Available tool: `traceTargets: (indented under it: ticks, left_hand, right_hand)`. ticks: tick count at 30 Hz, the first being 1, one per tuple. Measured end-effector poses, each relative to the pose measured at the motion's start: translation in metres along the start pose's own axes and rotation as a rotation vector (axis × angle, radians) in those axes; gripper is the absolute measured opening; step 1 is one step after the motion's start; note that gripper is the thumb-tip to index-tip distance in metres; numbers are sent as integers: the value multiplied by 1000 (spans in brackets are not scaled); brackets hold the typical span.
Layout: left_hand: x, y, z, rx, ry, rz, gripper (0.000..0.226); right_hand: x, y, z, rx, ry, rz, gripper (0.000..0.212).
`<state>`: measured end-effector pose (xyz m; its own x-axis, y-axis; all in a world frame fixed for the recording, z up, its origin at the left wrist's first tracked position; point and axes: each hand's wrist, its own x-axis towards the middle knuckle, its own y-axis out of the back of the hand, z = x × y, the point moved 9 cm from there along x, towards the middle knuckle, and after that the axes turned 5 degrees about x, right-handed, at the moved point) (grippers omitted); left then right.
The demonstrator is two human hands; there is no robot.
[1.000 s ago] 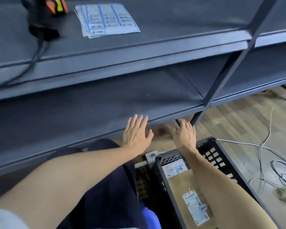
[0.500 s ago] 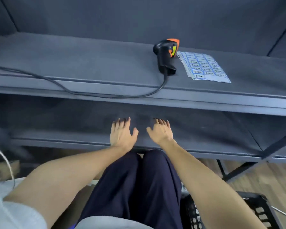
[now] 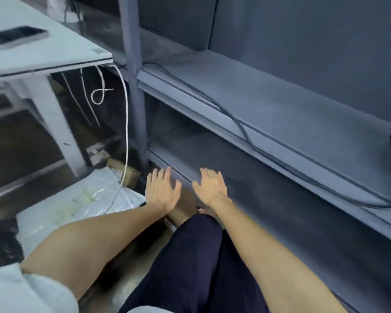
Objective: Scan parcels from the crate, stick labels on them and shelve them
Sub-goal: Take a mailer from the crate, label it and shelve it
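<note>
View has swung left; left hand point(image 3: 161, 190) and right hand point(image 3: 211, 187) stay outstretched, empty.

Looked like a stockroom or parcel-sorting back room, not a home. Grey metal shelving point(image 3: 280, 114) ran along the right in two bare tiers, held by a steel upright point(image 3: 133, 64), with a black cable point(image 3: 242, 123) trailing over the upper tier's edge. A white work table point(image 3: 43, 50) stood at left with white cords point(image 3: 124, 123) hanging off it. Small cardboard boxes point(image 3: 127, 172) and a clear plastic bag point(image 3: 77, 199) lay on the floor under it.
</note>
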<state>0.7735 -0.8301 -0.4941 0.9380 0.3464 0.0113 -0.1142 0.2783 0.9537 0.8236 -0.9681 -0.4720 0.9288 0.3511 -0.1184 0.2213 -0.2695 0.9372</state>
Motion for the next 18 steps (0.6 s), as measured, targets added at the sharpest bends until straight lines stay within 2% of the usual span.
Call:
traceTargets:
  ticks: [8,12,15,18]
  left_hand:
    - [7,-13,-131,-4,159,-50,58]
    - [-7,-30,-166,-21,220,-97,79]
    - [-18,-45,-190,-21,303,-156,63]
    - [-27,-47,-214,-39,373,-157,57]
  right_hand:
    - [34,-84,-106,8,162,-159,54]
    - [36,-123,-133,-27,207,-249,57]
    - [36,-144,-147,-30,227,-307,58]
    - [36,-164,-160,6,221,-369,57]
